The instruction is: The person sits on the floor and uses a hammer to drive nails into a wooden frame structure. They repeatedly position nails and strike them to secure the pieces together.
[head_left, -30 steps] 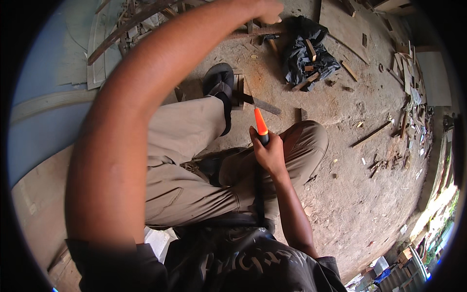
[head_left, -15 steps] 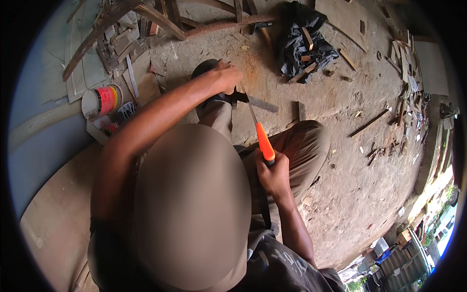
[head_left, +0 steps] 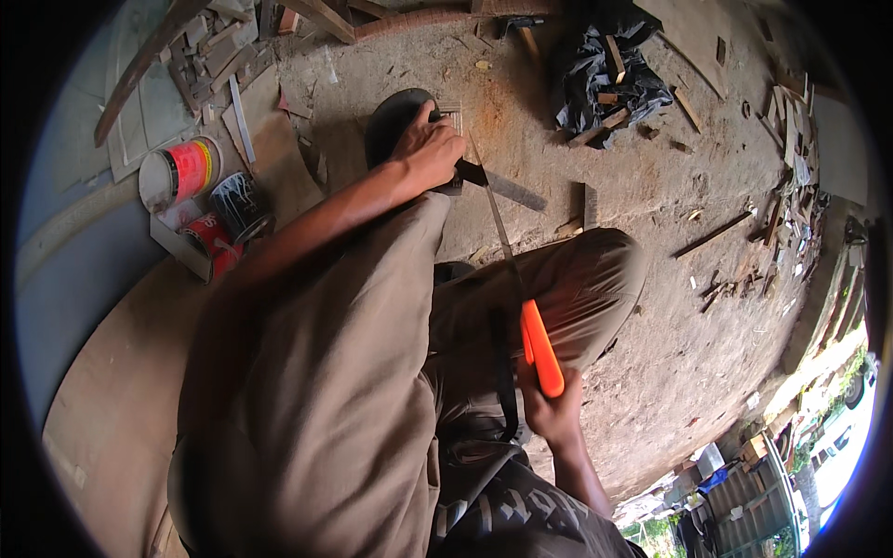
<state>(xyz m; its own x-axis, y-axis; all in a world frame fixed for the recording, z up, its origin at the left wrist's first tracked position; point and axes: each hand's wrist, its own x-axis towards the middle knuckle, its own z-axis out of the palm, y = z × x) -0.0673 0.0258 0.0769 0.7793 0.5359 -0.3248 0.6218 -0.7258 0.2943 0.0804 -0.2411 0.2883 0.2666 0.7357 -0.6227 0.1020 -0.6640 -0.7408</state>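
Grips the handsaw in the right hand, fingers wrapped round the lower end of its bright orange handle, over the folded right leg. Points the thin blade away from the body and a little to the left, far end just beside the left hand. Crosses, in this view, a dark flat strip with that blade — touching or merely above, cannot tell. Reaches the left arm down along the outer side of the raised leg in brown trousers, left hand set low by a dark shoe and a slatted wooden block, fingers bent. Cannot tell from here whether pinching the strip's left end or only pressing down, fingertips being mostly hidden behind the knuckles. Near the right knee, just beyond it, a short upright-looking piece of wood. Farther ahead on the dusty floor, a crumpled black plastic bag with small wood offcuts lying on it. Off to the left, close together, a tin with a red and yellow label, a dark can streaked with pale drips and a red can. Beyond those, at upper left, a heap of wood scraps. Out to the right, a lone stick — and more scattered debris past it.
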